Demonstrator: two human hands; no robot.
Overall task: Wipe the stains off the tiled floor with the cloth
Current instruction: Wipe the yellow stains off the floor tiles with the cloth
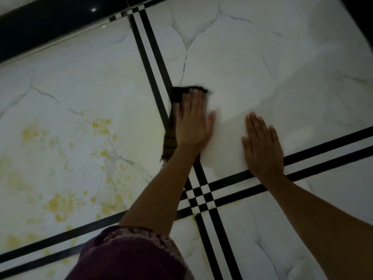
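A dark cloth (175, 98) with a striped, fringed end lies on the white marble-look tiled floor (262, 57), across a black double stripe. My left hand (192, 122) presses flat on the cloth with straight fingers; the hand and cloth are motion-blurred. My right hand (262, 146) rests flat on the bare tile to the right, its heel on a black stripe. Yellow stains (101, 124) are spattered over the tile at the left, with more stains (58, 205) lower down. A tiny yellow speck (226, 72) sits on the upper right tile.
Black double stripes (201, 197) cross below my hands and divide the tiles. A glossy black skirting band (50, 23) runs along the top left. A purple sleeve with a lace-like edge (131, 253) fills the lower middle.
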